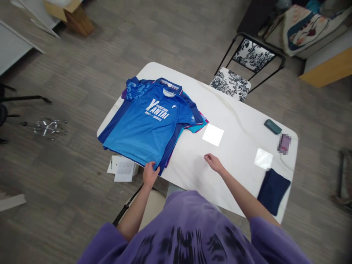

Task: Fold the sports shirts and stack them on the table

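A bright blue T-shirt [150, 126] with white "Yantai Marathon" lettering is spread face up on the left half of the table. It lies on top of a darker blue collared shirt [172, 85], and purple and teal cloth [196, 127] shows from beneath. At the shirt's lower hem, near its right corner, my left hand [150, 175] pinches the edge between thumb and fingers. My right hand [213, 162] hovers over the white tabletop, to the right of the shirts. Its fingers are curled in, and nothing shows in them.
The white table [233, 176] also bears folded navy cloth [273, 191], a dark green case [272, 127] and a blurred-out phone [284, 143]. A patterned chair [233, 82] stands against the far side. Papers [123, 170] lie below the near left edge.
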Motion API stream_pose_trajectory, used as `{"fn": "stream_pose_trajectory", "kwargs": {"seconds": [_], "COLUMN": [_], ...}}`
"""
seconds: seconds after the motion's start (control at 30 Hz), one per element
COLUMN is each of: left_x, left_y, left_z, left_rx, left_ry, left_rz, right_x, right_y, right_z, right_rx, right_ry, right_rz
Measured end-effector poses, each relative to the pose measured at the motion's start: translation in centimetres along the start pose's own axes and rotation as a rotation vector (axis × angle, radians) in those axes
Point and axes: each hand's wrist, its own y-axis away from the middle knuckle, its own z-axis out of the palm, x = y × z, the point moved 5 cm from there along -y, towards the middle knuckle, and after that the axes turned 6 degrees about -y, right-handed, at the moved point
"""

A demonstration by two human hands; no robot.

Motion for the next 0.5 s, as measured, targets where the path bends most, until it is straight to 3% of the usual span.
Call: {"fn": "stream_pose_trajectory", "kwargs": {"seconds": [0.13, 0.27, 0.37, 0.5], "left_x": [-0.7, -1.1, -1.2, -0.6], "left_y": [-0.3, -0.7, -0.8, -0.1], "left_z": [-1.2, -2.3, -3.1, -4.1], "left_rx": [-0.059, -0.129, -0.148, -0.159], "left_ry": [-0.076, -0.105, -0.112, -0.107], "left_rz": [0.054, 0.068, 0.080, 0.155], "right_x": [-7.1, -11.1, -12.4, -13.2], "right_y": [-12.8, -22.1, -25.8, -27.0], "right_z": [1.3, 2.2, 2.8, 2.8], "right_rx": [0.111, 0.257, 0.344, 0.401], "right_ry": [-0.047, -0.108, -0.131, -0.152], "right_rz": [0.014, 0.101, 0.167, 0.189]}}
